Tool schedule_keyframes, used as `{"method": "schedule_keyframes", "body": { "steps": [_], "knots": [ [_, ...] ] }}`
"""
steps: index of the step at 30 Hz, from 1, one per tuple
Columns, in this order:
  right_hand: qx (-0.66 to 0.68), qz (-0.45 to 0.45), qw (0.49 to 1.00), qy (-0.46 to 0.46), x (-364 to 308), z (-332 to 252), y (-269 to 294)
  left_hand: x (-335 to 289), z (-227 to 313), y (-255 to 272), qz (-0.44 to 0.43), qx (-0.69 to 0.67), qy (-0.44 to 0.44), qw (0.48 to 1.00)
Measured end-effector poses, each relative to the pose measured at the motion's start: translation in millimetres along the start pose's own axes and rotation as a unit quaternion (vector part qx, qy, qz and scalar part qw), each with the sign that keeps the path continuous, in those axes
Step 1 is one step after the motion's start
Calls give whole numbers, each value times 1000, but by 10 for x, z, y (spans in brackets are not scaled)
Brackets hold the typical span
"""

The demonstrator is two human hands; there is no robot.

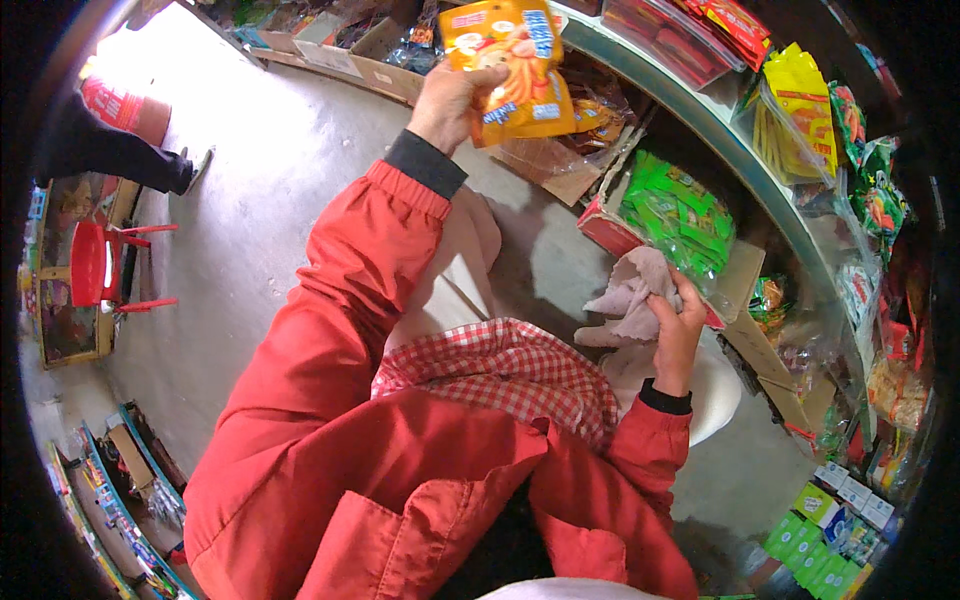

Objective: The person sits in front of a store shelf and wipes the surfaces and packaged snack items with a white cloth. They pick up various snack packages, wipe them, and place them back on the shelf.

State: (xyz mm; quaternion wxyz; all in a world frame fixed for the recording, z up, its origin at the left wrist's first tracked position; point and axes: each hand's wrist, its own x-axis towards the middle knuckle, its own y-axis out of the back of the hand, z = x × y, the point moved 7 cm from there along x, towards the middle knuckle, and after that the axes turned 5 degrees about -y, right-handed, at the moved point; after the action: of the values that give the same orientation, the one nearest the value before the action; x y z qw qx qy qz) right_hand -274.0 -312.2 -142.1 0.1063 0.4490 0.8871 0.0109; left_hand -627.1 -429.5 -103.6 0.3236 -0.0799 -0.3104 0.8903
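My left hand [452,100] is stretched out far ahead, its fingers and thumb closed round the left edge of an orange snack bag [515,75] with a cartoon picture. The bag is held up over the open boxes by the shelf. Lower on the right, my right hand [680,325] is closed on a crumpled pinkish-grey cloth [640,290], whose loose end hangs down on the left. Just beyond the cloth stands a red-edged carton with green snack packets [680,210] in clear plastic.
A curved shelf [690,130] with hanging yellow bags [800,110] runs along the right. Cardboard boxes [380,75] line the far side. Left are a red stool [95,263] and another person's dark-clad leg [110,150]. Green and white boxes [820,540] stand at lower right.
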Motion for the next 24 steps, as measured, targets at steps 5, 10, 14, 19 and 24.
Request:
{"method": "schedule_keyframes", "body": {
  "steps": [5, 10, 14, 19, 24],
  "knots": [
    [-11, -16, 999, 47, 13, -61, -49, 62, 31, 352, 87, -3, 46, 995],
    [-15, -32, 999, 22, 46, -34, -102, 8, -237, 396, 111, -11, 140, 984],
    [-13, -46, 999, 4, 64, 19, -160, -34, -522, 317, 157, -8, 223, 962],
    [-2, -61, 998, -10, 67, 75, -175, 63, -803, 178, 170, -45, 246, 953],
    [-23, -47, 999, -5, 52, 117, -142, 138, -1067, 26, 177, -74, 263, 946]
  ]
}}
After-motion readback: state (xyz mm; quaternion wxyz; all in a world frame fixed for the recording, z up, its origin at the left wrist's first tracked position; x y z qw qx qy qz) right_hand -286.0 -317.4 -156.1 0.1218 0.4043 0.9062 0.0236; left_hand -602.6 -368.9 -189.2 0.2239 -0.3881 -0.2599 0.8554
